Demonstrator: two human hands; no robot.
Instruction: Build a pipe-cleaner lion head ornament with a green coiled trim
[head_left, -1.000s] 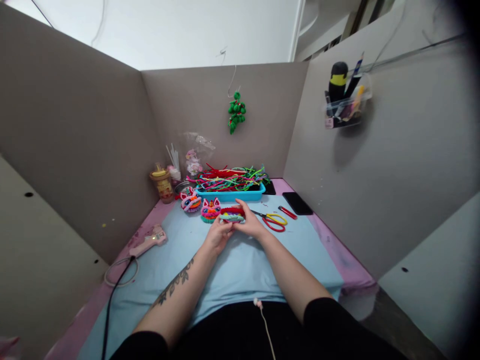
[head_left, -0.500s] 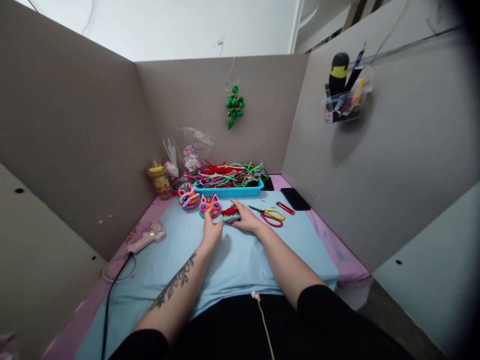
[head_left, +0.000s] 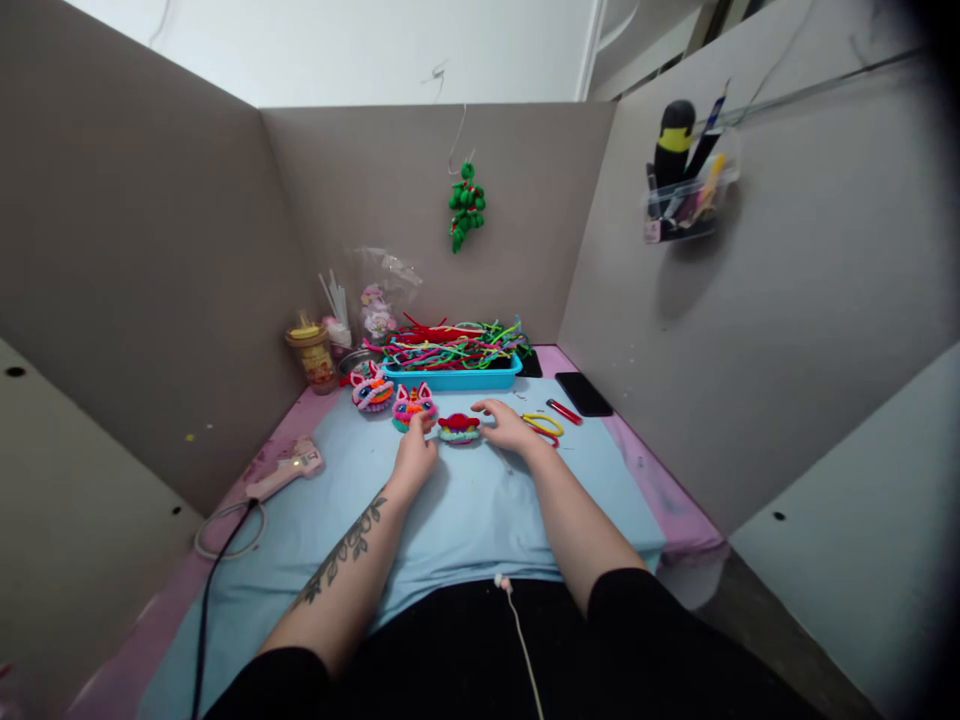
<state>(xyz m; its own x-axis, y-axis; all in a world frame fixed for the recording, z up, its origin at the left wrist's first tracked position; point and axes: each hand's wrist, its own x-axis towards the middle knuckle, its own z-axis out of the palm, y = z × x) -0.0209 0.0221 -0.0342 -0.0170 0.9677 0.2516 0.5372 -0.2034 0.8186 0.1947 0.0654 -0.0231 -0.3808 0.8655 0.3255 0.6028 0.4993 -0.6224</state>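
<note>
A small fuzzy piece (head_left: 459,429), red on top and pale green below, rests on the blue cloth (head_left: 480,510) between my hands. My right hand (head_left: 506,426) is just to its right, fingers apart and holding nothing. At the near edge of a pink fuzzy figure (head_left: 412,406) with pointed ears is my left hand (head_left: 416,455), its fingers apart; whether the fingertips touch the figure is hard to tell. A second eared figure (head_left: 371,388) sits further left. Scissors (head_left: 545,427) with yellow and red handles lie partly hidden behind my right hand.
Behind the figures stands a blue tray (head_left: 454,380) heaped with coloured fuzzy stems. A red cutter (head_left: 564,411) and a black phone (head_left: 584,394) lie right. Left are a pink glue gun (head_left: 289,473) with its cord and a lidded cup (head_left: 313,358).
My right hand has let go of the red and green piece and moved right, over part of the scissors. The piece now sits uncovered. The view has shifted slightly.
</note>
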